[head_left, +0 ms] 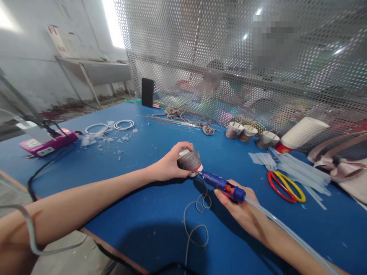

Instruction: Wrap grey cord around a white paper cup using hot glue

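Note:
My left hand (172, 164) grips a paper cup (189, 160) tipped on its side, most of its wall wound with grey cord. A red and white band shows near the cup's rim. In my right hand (237, 202) is a blue hot glue gun (218, 182), its nozzle at the cup's wall by the band. A long clear glue stick (281, 223) runs out of the gun's back along my forearm. Loose grey cord (197, 225) trails from the cup toward the table's front edge in curls. My right fingers are partly hidden under the gun.
Several cord-wrapped cups (234, 130) and a stack of paper cups (304, 133) stand at the back right. Red and yellow-handled scissors (282, 187) lie by clear glue sticks. At left are a purple power strip (48, 143) and white rings (124, 124). A perforated metal screen (172, 38) closes the back.

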The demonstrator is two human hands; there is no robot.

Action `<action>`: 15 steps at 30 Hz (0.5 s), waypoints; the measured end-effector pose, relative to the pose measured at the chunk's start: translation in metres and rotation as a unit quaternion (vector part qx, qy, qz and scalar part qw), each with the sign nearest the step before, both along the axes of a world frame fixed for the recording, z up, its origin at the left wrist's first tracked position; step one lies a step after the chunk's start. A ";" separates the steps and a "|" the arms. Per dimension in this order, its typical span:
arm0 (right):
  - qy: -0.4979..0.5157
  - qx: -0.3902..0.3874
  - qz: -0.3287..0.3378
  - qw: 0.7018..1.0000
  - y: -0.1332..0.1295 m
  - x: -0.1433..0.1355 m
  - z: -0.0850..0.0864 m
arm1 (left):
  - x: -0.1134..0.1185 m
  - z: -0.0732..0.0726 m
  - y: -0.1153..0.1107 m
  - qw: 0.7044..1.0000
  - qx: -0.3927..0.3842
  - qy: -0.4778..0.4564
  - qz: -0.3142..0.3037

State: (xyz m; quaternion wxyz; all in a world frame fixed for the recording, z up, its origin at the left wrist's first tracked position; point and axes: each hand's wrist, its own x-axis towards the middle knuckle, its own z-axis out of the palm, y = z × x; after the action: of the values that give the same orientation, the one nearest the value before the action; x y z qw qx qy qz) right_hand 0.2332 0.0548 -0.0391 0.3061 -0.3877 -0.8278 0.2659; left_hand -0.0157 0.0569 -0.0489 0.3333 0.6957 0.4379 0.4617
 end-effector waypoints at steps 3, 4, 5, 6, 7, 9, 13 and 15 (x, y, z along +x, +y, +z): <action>0.004 0.009 0.001 1.000 0.000 0.001 -0.001 | 0.000 0.001 -0.001 1.000 -0.006 -0.001 0.007; 0.005 0.011 -0.002 1.000 0.000 0.001 -0.001 | 0.001 0.001 -0.001 1.000 -0.007 0.001 0.010; 0.008 0.014 -0.003 1.000 0.000 0.001 -0.001 | 0.001 0.001 -0.001 1.000 -0.007 0.002 0.012; 0.009 0.018 -0.001 1.000 -0.001 0.001 -0.002 | 0.002 0.002 -0.001 1.000 -0.007 0.003 0.012; 0.009 0.022 0.004 1.000 -0.001 0.001 -0.002 | 0.002 0.002 -0.001 1.000 -0.007 0.004 0.011; 0.006 0.037 0.020 0.999 -0.003 0.000 -0.003 | 0.003 0.003 -0.001 1.000 -0.009 0.003 0.006; 0.002 0.075 0.037 0.996 -0.005 0.000 -0.002 | 0.004 0.004 -0.002 1.000 -0.009 0.004 0.004; 0.000 0.083 0.031 0.996 -0.004 0.001 -0.002 | 0.004 0.004 -0.001 1.000 -0.008 0.004 0.007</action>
State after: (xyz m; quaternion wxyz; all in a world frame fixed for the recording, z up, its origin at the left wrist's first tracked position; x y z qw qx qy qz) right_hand 0.2344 0.0508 -0.0407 0.3289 -0.3347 -0.8588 0.2055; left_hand -0.0119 0.0556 -0.0451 0.3342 0.6917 0.4478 0.4575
